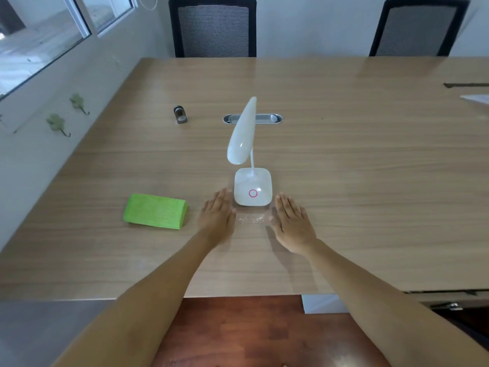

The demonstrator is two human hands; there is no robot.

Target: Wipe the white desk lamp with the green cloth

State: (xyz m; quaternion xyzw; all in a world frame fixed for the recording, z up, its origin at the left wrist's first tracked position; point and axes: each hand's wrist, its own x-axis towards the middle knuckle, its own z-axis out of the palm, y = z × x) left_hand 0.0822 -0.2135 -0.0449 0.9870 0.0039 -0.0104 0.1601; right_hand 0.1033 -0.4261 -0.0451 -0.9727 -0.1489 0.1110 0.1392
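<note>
The white desk lamp (252, 186) stands upright on the wooden table (344, 168), with a square base bearing a pink ring and a long head on a thin bent neck. A folded green cloth (155, 211) lies flat to the lamp's left. My left hand (217, 214) rests palm down between the cloth and the lamp base, holding nothing. My right hand (290, 221) lies palm down just right of the base, also holding nothing. Neither hand touches the lamp or the cloth.
A small grey metal object (180, 115) stands at the back left, and a metal cable slot (267, 118) sits behind the lamp. Two black mesh chairs (213, 27) line the far edge. White specks (251, 219) lie before the base. A wall runs along the left.
</note>
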